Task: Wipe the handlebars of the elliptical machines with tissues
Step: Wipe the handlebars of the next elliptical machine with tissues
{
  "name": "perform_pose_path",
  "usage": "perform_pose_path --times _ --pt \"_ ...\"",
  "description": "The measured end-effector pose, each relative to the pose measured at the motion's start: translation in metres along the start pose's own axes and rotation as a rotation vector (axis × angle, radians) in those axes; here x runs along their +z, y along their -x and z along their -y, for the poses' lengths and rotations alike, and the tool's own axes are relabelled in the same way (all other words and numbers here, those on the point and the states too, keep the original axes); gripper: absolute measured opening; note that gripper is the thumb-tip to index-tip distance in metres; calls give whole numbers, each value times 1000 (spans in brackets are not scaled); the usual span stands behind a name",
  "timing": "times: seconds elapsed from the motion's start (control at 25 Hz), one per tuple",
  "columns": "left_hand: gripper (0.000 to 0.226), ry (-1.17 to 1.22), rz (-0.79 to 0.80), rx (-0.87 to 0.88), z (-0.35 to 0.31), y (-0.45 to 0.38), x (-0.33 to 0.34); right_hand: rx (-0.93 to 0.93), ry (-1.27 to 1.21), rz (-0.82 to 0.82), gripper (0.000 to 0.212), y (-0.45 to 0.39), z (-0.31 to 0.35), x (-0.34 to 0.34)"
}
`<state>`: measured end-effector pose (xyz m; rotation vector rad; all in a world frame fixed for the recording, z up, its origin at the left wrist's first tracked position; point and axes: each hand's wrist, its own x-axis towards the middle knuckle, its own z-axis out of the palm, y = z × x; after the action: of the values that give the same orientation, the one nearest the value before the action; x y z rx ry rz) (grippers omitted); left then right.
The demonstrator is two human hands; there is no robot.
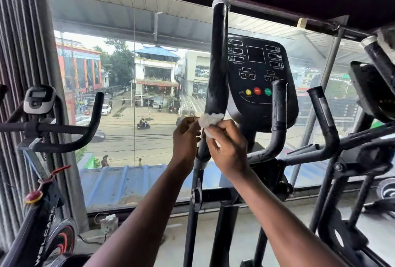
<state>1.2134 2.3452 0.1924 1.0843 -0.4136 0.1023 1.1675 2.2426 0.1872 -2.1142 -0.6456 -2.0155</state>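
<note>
Two bare forearms; left hand (186, 138) and right hand (229, 147) ungloved, no sleeves, rings or wristbands visible

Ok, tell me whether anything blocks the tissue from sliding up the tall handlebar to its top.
Nothing visible does. The tissue, held by the right hand and the left hand, sits against the lower end of the tall handlebar. The bar above it is bare up to its cap; the console stands beside it to the right.
</note>
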Motion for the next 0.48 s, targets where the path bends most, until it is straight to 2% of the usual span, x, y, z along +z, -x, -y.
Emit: perform_pose_path --times 0.12,0.24,0.28,0.36,0.44,0.48 --pt "13 -6 -72 -47 4 3 -9 42 -21 95 22 19 -4 0" --pt "13 5 -73 -57 6 3 -15 110 -30 -43 25 2 5 5" --pt "13 14 -61 -62 6 5 -16 109 -18 -45 24 2 5 8" --pt "14 22 -44 -73 8 10 -15 94 1 43 22 18 -3 12" --pt "17 30 -36 -84 9 14 -15 143 -19 160 21 32 -9 13" --pt "18 40 -34 -93 10 15 -16 175 -27 169 25 34 -8 14"
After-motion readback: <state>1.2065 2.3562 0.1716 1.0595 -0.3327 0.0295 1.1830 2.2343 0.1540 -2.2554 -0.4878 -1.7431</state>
